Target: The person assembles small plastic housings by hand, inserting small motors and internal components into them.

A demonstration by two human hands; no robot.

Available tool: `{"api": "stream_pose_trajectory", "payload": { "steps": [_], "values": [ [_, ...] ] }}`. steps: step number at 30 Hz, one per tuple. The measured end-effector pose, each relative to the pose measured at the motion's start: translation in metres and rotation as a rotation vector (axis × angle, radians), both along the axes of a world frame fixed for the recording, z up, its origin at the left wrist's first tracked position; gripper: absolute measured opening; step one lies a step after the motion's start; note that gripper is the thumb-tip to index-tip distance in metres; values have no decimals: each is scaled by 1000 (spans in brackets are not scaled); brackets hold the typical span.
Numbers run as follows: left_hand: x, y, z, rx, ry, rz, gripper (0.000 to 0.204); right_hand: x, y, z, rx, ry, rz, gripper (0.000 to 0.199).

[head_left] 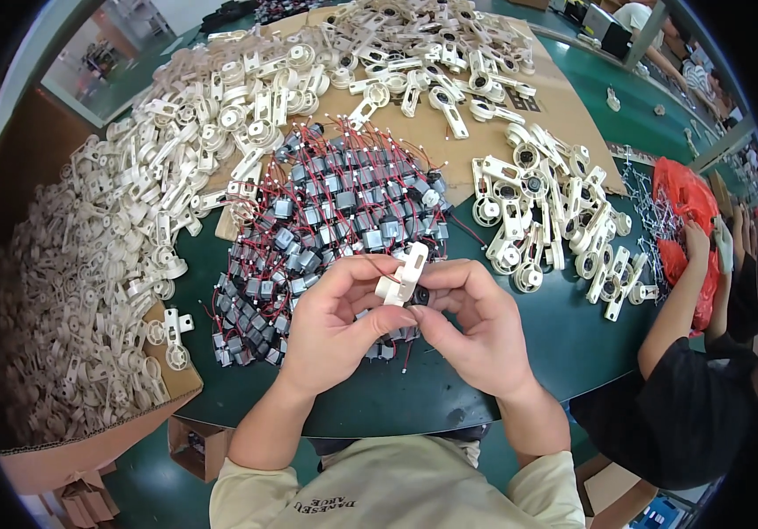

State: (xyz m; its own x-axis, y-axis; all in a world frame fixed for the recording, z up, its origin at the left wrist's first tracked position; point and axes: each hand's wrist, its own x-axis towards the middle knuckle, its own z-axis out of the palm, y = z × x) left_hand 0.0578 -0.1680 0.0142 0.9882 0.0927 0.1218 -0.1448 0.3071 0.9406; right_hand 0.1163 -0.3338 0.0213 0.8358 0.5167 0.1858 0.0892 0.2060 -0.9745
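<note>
In front of my chest, my left hand (pixel 337 319) pinches a cream plastic housing (pixel 408 275) that has a slotted arm tilted upward. My right hand (pixel 478 328) closes on it from the other side, thumb and fingers at a small dark round part (pixel 419 296) at the housing's lower end. Whether that part is seated in the housing, I cannot tell; fingers partly cover it. Just beyond my hands lies a heap of small silver motors (pixel 344 201) with red and black wires. To the right spreads a group of cream housings with black round centres (pixel 533 185).
A cardboard box (pixel 123 436) brimming with cream housings stands at the left. More housings lie on a cardboard sheet (pixel 564 132) at the back of the green table (pixel 370 401). At the right, another person's arm (pixel 677 295) reaches to a red plastic bag (pixel 686 192) beside thin metal parts.
</note>
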Motion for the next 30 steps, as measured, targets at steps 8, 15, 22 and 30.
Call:
{"api": "stream_pose_trajectory", "payload": {
  "steps": [8, 15, 22, 30],
  "values": [
    [0, -10, 9, -15, 7, 95, 39, 1, 7, -3, 134, 49, -46, 22],
    [-1, -8, 2, -88, 69, 27, 32, 5, 3, 2, -212, -416, -108, 22],
    [-1, 3, 3, -11, 63, -9, 34, 9, 4, 3, -201, -422, -99, 29],
    [1, 2, 0, -69, 171, -48, 33, 2, 5, -10, -149, -194, -78, 28]
  ]
}}
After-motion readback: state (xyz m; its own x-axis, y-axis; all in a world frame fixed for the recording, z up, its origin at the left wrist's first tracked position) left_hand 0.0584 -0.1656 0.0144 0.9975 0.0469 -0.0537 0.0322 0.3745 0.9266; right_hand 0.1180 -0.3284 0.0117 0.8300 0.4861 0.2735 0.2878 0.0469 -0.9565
